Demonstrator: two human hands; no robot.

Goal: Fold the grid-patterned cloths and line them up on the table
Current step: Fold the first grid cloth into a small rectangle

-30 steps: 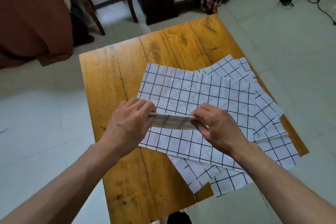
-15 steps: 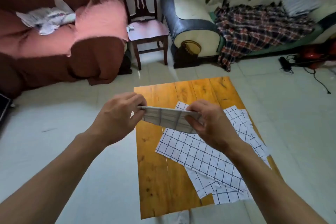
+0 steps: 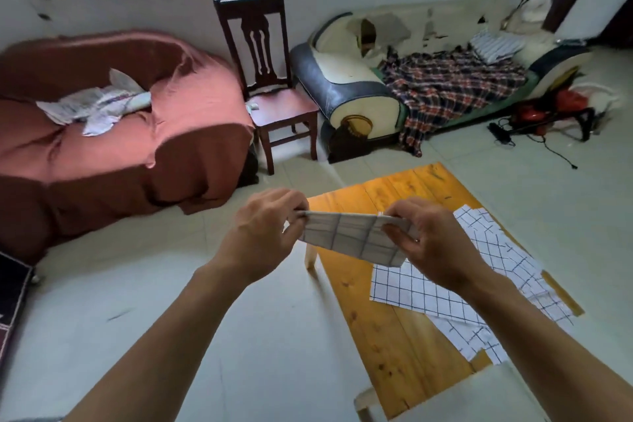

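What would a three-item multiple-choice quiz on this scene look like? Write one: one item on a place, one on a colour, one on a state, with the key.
1. Where do the unfolded grid cloths lie?
A. on the wooden table
B. on the chair
C. on the floor

2. What colour are the lines on the cloths?
A. red
B. dark
C. green

3. How is the folded cloth held?
A. flat under one palm
B. draped over a forearm
C. pinched at both ends, lifted off the table

Key: 1 A, they are spread over the tabletop's right part. 2 B, dark lines on white. 3 C, the left hand and right hand each pinch an end in the air.
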